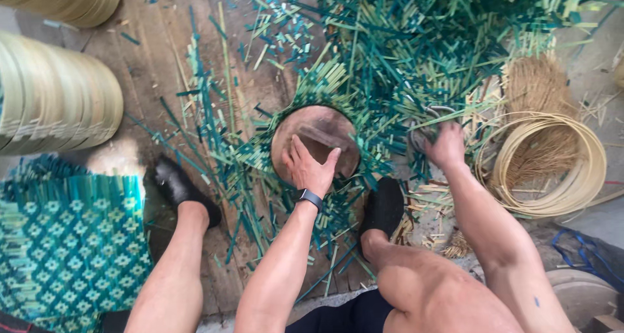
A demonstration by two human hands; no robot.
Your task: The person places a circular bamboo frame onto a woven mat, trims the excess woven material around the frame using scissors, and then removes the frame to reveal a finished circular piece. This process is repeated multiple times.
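- Two hands are working here: your left hand (311, 167) is pressing on the near rim of the round woven basket (316, 144) between your feet, and your right hand (444, 144) is reaching to the right of it.
- Your left hand is lying half open, thumb spread toward the hollow centre, fingers pointing up along the rim; it is touching the basket rather than clamping it.
- Your right hand is curling around a pair of metal shears (426, 125) lying among the green strip offcuts (416, 40); the fingers are closing on the handles, though I cannot tell how firm the grasp is.
- Judging from this, you are doing well by keeping the left palm weighting the rim so the basket is not turning.
- Loose ends are sticking out all round the rim; be watching your thumb near them.
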